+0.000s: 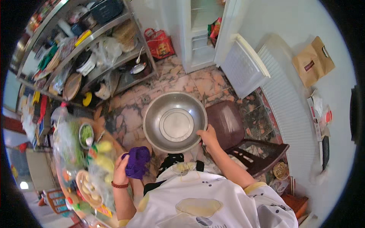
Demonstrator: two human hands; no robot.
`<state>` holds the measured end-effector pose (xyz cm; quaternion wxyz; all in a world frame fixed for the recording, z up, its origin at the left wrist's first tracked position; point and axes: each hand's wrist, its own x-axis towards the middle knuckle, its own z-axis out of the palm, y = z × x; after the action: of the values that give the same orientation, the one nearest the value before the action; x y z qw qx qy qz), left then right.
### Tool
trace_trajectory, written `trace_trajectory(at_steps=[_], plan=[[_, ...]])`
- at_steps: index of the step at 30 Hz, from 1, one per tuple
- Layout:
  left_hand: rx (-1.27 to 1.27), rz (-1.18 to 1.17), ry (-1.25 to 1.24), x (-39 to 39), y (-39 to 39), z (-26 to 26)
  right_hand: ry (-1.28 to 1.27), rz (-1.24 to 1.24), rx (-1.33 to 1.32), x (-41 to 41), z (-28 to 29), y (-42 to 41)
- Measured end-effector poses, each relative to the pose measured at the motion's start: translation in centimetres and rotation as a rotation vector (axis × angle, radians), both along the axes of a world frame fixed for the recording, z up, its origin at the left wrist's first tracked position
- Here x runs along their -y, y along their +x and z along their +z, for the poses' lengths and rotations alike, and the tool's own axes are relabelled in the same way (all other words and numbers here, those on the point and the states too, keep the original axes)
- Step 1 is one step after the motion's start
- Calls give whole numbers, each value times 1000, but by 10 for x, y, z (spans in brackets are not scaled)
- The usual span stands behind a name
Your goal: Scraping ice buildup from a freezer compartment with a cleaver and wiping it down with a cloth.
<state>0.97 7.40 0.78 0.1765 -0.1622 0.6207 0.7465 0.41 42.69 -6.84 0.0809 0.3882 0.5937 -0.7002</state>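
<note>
My right hand (208, 138) grips the rim of a large stainless steel basin (176, 125), which is held over the tiled floor and shows nothing inside. In my left hand (121, 171) is a bunched purple cloth (138, 162), to the left of the basin and apart from it. A brown chair (226, 124) stands just to the right, its seat partly behind the basin and my right forearm.
Left, a table holds a bowl of chopped greens (86, 135), bagged produce and a basket (81, 185). Metal shelves (105, 25) with cookware stand beyond. An open refrigerator's lower door (245, 67) juts out ahead, near a red bag (159, 44).
</note>
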Motion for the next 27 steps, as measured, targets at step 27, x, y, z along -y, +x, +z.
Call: trace_trajectory(at_steps=[27], plan=[[-829,-1185,-25,-530,-419,40,354,55,-138,-201,-37,-327]])
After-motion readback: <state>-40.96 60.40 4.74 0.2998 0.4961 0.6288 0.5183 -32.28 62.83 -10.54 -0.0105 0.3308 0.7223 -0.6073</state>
